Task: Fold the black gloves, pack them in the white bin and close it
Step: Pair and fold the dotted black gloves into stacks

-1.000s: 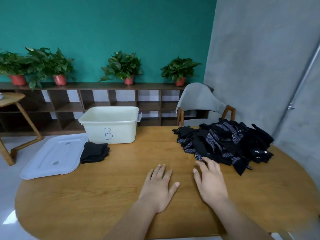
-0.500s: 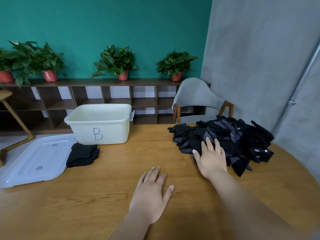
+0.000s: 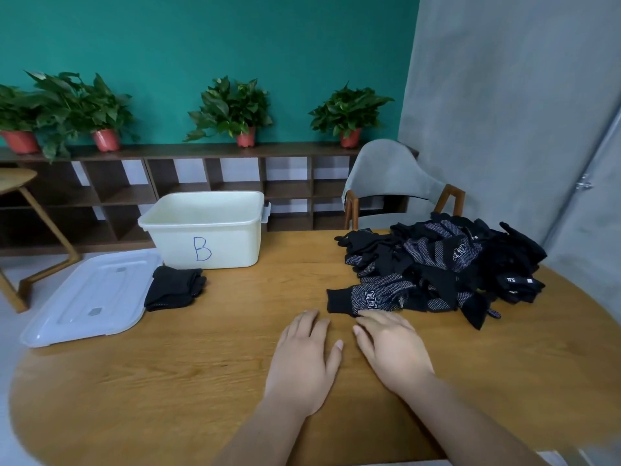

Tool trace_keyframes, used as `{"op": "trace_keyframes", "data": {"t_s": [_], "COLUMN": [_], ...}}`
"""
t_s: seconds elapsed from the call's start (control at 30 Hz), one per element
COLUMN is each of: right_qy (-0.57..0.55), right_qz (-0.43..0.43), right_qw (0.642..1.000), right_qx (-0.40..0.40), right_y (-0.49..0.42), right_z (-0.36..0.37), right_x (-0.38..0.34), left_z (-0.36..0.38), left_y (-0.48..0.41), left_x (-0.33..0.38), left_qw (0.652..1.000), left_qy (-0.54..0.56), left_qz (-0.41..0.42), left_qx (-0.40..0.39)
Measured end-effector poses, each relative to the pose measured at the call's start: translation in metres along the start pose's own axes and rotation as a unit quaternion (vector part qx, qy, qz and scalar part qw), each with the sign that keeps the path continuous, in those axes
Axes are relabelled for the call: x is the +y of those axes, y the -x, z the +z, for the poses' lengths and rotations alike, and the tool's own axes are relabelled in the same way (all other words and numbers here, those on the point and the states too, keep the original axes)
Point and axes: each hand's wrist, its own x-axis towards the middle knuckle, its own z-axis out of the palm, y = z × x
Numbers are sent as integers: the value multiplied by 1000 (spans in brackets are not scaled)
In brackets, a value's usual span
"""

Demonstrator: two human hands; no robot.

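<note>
From the head camera, one black glove [image 3: 373, 299] lies flat on the wooden desk [image 3: 168, 381] at the near left edge of a loose pile of black gloves [image 3: 453, 264]. Its long axis runs left to right, with the cuff pointing left and the finger end tucked into the pile. The right hand [image 3: 393, 351] lies palm down just in front of it, its fingers [image 3: 373, 322] straight, the tips touching the glove's near edge and gripping nothing. The left hand [image 3: 302, 358] rests flat on the desk beside it, fingers [image 3: 311, 322] stretched out and holding nothing. At the far left of the desk stands the white bin [image 3: 205, 243], uncovered; its floor is hidden behind the near wall, so its contents cannot be told. Its lid [image 3: 87, 297] lies flat to the left, overhanging the desk's edge, and a folded stack of black gloves [image 3: 174, 292] sits between lid and bin, touching the lid. A blue "B" is handwritten on the bin's front. The glove carries a white boxed print near the cuff, and white marks show in the pile; none can be read.
</note>
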Motion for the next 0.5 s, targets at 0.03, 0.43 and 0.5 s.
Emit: {"op": "trace_keyframes", "data": {"t_s": [0.03, 0.43, 0.5], "right_qy": [-8, -30, -12], "right_qz": [-9, -14, 14], "right_qw": [1000, 998, 997], "right_qx": [4, 58, 74], "right_y": [3, 13, 13], "right_z": [-1, -13, -11], "right_x": [-1, -8, -7], "left_z": [0, 3, 1], "left_y": [1, 3, 4], "left_x": [0, 0, 2], "left_qw": [1000, 997, 996], "left_qy": [1, -33, -50], "left_qz": [5, 37, 22], "left_qx": [6, 52, 73]}}
